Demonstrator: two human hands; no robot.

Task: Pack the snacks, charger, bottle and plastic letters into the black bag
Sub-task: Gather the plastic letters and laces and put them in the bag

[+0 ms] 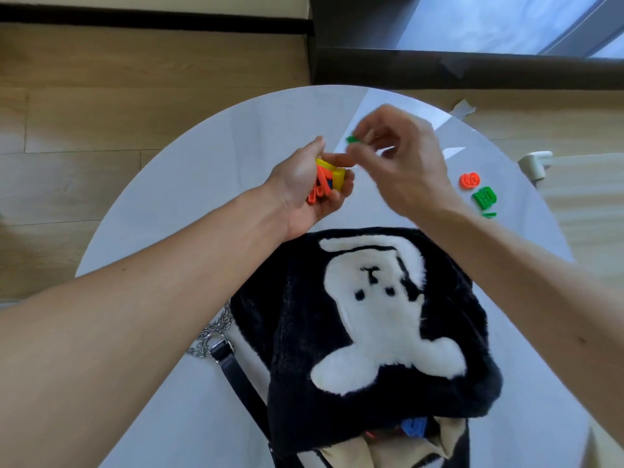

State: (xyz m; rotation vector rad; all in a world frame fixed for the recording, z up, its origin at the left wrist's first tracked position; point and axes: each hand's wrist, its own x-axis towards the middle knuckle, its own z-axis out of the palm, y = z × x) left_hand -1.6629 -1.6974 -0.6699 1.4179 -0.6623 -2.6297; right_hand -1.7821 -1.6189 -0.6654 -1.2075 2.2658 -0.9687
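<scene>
The fluffy black bag [449, 315] with a white bear figure lies on the round white table [209, 184], its mouth toward me, showing a beige lining and a blue piece [413, 427] inside. My left hand [304, 194] cups a bunch of yellow, orange and blue plastic letters [329, 180] above the table. My right hand [401, 167] hovers just right of it, pinching a small green letter [352, 139] in its fingertips. An orange letter [469, 180] and green letters [485, 197] lie on the table at the right.
The bag's black strap [236, 369] and metal chain [211, 329] trail off its left side. Wooden floor surrounds the table. A dark window frame [439, 65] runs along the back right. A white object [537, 163] sits past the table's right edge.
</scene>
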